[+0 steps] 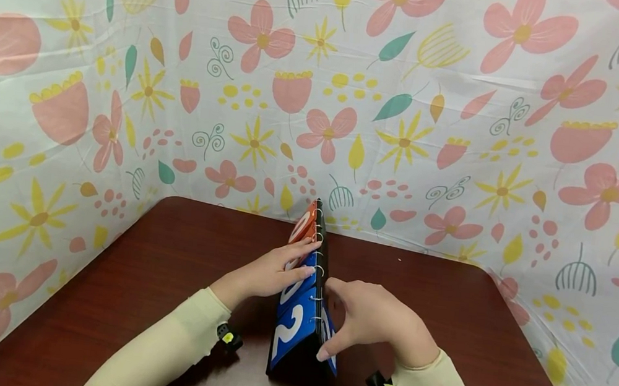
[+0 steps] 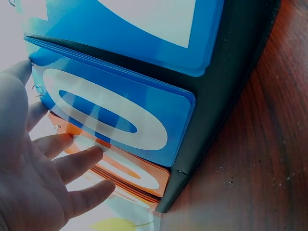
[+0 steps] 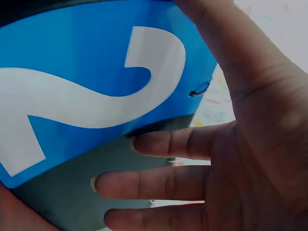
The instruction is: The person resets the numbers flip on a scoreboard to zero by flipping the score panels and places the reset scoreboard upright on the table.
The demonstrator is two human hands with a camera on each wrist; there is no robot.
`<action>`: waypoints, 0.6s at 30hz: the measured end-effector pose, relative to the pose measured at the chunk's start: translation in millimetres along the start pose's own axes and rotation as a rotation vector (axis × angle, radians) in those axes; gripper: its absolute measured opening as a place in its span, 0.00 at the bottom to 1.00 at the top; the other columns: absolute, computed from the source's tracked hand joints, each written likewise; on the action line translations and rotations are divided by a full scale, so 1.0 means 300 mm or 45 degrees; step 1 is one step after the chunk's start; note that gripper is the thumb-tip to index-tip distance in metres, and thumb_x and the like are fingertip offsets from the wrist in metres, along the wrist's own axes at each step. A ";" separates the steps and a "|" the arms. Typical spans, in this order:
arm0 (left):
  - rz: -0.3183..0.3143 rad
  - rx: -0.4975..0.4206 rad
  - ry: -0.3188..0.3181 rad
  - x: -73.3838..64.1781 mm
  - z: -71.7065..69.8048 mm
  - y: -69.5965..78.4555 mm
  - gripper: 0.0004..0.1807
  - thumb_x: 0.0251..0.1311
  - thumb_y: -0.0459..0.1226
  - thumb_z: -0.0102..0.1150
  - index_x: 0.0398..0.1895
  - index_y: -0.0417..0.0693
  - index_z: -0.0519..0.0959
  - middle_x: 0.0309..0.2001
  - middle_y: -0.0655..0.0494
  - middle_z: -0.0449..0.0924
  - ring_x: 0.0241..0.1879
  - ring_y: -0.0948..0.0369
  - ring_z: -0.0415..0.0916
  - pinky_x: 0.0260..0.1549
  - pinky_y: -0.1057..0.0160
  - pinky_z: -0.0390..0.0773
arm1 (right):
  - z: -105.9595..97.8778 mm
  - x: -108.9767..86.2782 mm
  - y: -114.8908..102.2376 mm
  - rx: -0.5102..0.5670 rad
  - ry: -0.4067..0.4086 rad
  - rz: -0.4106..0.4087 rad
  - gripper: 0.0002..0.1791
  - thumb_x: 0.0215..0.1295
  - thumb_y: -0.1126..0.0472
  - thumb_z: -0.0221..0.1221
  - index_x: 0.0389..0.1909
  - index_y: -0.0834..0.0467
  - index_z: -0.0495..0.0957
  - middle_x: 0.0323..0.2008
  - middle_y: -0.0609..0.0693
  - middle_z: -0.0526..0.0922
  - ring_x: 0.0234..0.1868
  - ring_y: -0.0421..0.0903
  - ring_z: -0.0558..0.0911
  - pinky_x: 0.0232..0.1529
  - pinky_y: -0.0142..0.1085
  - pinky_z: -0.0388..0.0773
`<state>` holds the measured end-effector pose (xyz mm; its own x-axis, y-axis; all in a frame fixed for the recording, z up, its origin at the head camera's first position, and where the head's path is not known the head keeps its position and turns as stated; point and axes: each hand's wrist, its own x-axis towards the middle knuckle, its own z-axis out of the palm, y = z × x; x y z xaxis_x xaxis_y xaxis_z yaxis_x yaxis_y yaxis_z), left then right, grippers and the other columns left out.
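Observation:
A tent-shaped flip scoreboard [image 1: 301, 363] stands lengthwise on the table, its number cards hung on white rings along the ridge. My left hand [image 1: 271, 270] lies over its left side, fingertips at the ridge. In the left wrist view those fingers spread beside the ring edge of a blue 0 card [image 2: 168, 110] and over an orange 0 card [image 2: 156, 171]. On the other side, my right hand [image 1: 378, 318] has its thumb by the near end of the ridge. The right wrist view shows a blue 2 card [image 3: 72, 48], with three straight fingers over the black board below it.
The dark reddish-brown table [image 1: 199, 238] extends to both sides of the scoreboard. Behind and beside it hangs a white curtain [image 1: 377, 69] printed with flowers and leaves. Small black cameras sit at the left wrist [image 1: 229, 338] and right wrist [image 1: 379, 384].

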<state>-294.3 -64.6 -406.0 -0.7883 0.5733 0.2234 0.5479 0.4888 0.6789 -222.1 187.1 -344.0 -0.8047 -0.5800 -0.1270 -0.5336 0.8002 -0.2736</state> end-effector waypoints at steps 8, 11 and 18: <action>0.003 0.002 -0.004 0.001 0.001 -0.002 0.36 0.72 0.65 0.46 0.81 0.79 0.54 0.83 0.68 0.49 0.82 0.57 0.51 0.76 0.39 0.60 | 0.005 0.003 0.002 0.057 -0.032 -0.061 0.43 0.35 0.22 0.74 0.48 0.43 0.76 0.32 0.38 0.82 0.26 0.36 0.78 0.28 0.35 0.77; 0.000 0.005 -0.005 0.000 0.003 -0.003 0.36 0.71 0.66 0.46 0.80 0.81 0.53 0.83 0.69 0.49 0.83 0.58 0.50 0.76 0.39 0.60 | 0.005 0.002 0.009 0.105 -0.044 -0.081 0.39 0.36 0.23 0.75 0.45 0.41 0.76 0.34 0.39 0.83 0.27 0.36 0.78 0.28 0.34 0.79; -0.004 0.009 -0.006 0.001 0.002 -0.004 0.36 0.71 0.66 0.46 0.80 0.80 0.53 0.83 0.69 0.49 0.83 0.58 0.50 0.77 0.39 0.59 | -0.003 0.002 0.031 0.195 -0.041 -0.144 0.38 0.36 0.27 0.78 0.44 0.41 0.74 0.31 0.43 0.83 0.26 0.37 0.79 0.27 0.34 0.80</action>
<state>-295.1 -64.5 -407.3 -0.7889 0.5747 0.2177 0.5471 0.4953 0.6748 -227.7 194.5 -345.9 -0.7318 -0.6714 -0.1171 -0.5723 0.6986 -0.4294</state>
